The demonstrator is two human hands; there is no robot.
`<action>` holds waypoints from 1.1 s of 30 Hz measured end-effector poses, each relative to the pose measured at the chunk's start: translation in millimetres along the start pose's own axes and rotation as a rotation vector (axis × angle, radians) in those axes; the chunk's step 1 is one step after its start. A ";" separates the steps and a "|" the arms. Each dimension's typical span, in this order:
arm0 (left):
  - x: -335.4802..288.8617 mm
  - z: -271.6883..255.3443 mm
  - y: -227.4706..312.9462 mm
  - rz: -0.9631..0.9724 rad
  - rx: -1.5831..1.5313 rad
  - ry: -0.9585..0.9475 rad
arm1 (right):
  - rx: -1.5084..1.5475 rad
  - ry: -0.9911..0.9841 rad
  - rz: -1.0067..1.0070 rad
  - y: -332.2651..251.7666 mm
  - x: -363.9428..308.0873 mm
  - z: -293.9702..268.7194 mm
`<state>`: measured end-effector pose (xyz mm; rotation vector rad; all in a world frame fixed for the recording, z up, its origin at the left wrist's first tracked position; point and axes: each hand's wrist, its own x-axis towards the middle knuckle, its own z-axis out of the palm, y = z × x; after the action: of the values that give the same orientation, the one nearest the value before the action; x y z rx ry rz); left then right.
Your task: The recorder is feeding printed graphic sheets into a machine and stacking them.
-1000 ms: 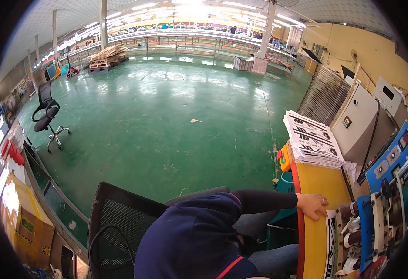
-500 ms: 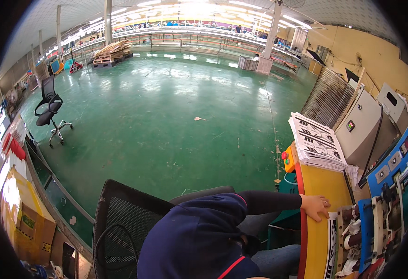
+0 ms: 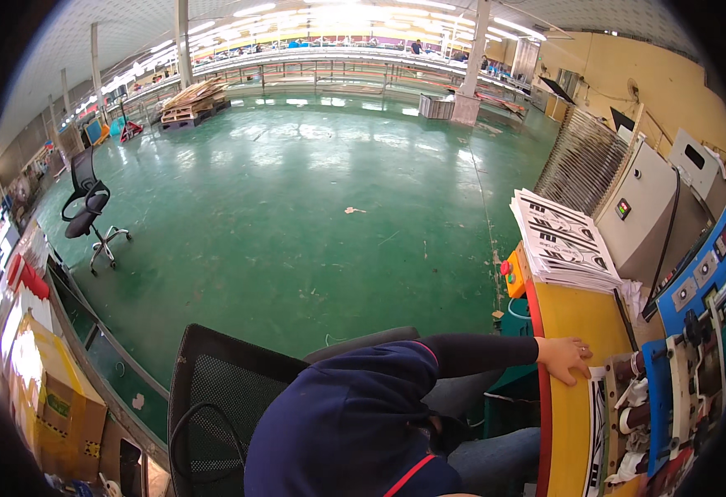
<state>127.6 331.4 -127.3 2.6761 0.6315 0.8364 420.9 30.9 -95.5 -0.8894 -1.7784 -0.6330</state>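
My left hand [image 3: 563,359] lies flat on the yellow tabletop [image 3: 576,311] of a machine, its fingers loosely spread and pointing toward the rollers. A ring shows on one finger. Beside the fingertips, a white sheet with black print [image 3: 597,427] lies along the machine's inner side. I cannot tell whether the fingers touch its end. The black-sleeved left arm [image 3: 487,354] reaches across the table's red edge. Rollers and metal brackets [image 3: 634,414] stand just past the sheet. My right hand is out of view.
Stacked printed sheets [image 3: 561,240] lie at the table's far end, near an orange box with a red button [image 3: 513,269]. A blue control panel [image 3: 698,277] stands at right. A mesh-backed chair [image 3: 214,398], a cardboard box [image 3: 65,398] and another chair [image 3: 89,203] are to the left.
The view has shifted slightly, so the machine and table sit a little differently in the picture. My left hand stays flat on the tabletop, with its fingers slightly shifted by the sheet's end.
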 end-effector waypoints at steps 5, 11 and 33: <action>-0.6 0.9 0.9 0.009 0.015 -0.012 | -0.129 -0.178 0.331 -5.4 1.3 -8.6; 0.6 4.1 -0.7 0.030 0.038 0.012 | -0.308 -0.427 0.764 -8.3 -0.2 -13.6; -4.0 1.2 12.0 -0.004 -0.005 0.144 | -0.505 -0.545 0.945 -27.0 31.0 8.9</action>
<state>129.3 318.9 -125.8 2.6261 0.6657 1.0356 387.4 30.3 -70.2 -2.2208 -1.3858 -0.1982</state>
